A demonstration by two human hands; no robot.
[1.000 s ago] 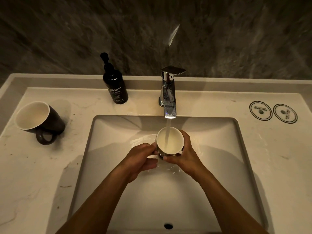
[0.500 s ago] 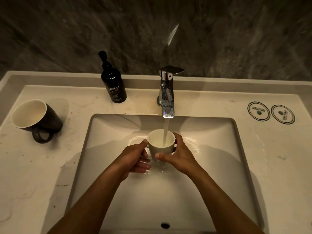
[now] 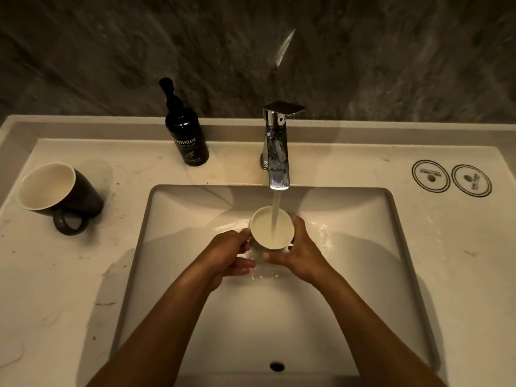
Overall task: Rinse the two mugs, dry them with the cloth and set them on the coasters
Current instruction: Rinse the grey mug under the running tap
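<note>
- dim washroom, dark veined stone wall behind; pale marble-look counter, stained and speckled, around a rectangular white basin with rounded corners.
- chrome tap, running; stream falling straight into the mug held upright over the basin, cream inside, partly filled.
- left hand curled closed at the mug's left side, probably on the handle, though handle hidden; right hand half open, cupping the right wall, thumb across the near side.
- second mug, dark outside and cream inside, lying tipped on its side on the left counter, loop handle toward the viewer; not yet rinsed.
- two round printed coasters, flat, side by side at far right; both bare.
- dark pump bottle of hand wash behind the basin; cloth not in view.
- handling, as a judgement: glazed ceramic, rigid, brittle, heavier when filled, slick when wet; safest hold by handle plus opposite wall, kept low over the basin.
</note>
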